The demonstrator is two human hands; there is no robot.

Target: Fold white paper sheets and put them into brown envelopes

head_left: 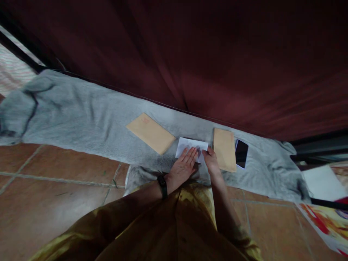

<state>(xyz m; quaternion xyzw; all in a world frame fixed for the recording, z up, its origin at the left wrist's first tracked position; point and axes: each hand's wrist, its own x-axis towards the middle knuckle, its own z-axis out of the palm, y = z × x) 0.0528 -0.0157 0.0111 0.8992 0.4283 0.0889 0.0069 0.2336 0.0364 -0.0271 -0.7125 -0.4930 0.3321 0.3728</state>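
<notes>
A white folded sheet of paper (181, 144) lies in front of me on a grey cloth. My left hand (184, 166) rests flat on it, fingers stretched out, with a dark band on the wrist. At the paper's right edge, my right hand (211, 159) has its fingers curled and closed on the edge. Left of the paper is a brown envelope (152, 133), set at an angle, with faint red print in one corner. Another brown envelope, or a stack of them (224, 150), lies close to the right hand.
A dark-screened phone (241, 153) lies right of the right-hand envelopes. The grey cloth (89, 116) covers a long, narrow surface. Behind it hangs a dark red curtain (168, 54). Tiled floor (67, 195) runs below. A colourful printed sheet (326, 221) is at far right.
</notes>
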